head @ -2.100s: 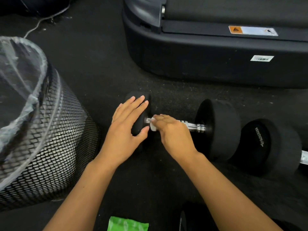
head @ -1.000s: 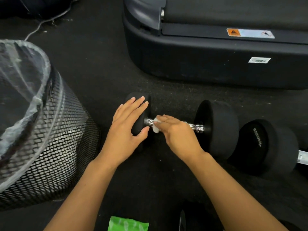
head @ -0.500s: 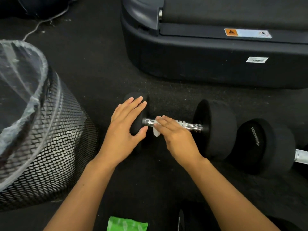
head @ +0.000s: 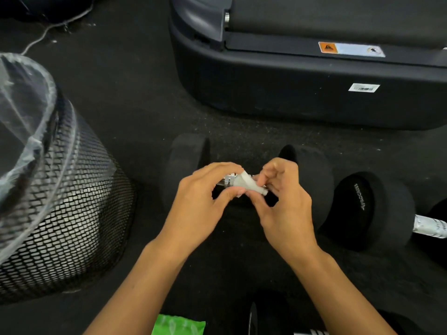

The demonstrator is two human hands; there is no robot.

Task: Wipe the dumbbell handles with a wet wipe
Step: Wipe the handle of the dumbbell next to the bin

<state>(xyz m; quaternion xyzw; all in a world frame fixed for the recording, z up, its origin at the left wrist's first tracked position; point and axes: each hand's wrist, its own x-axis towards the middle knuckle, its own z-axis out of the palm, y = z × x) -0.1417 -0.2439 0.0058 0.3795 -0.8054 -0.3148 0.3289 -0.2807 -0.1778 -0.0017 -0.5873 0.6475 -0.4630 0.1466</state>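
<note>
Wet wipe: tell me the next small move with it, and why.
Probably refold the wet wipe to a clean face and press it back onto the handle. Both the left hand and right hand pinch the bunched wipe just above the bar, so nothing is being wiped.

Mesh bin (head: pixel 72 213) crowds the left; second dumbbell (head: pixel 370 209) blocks the right.
</note>
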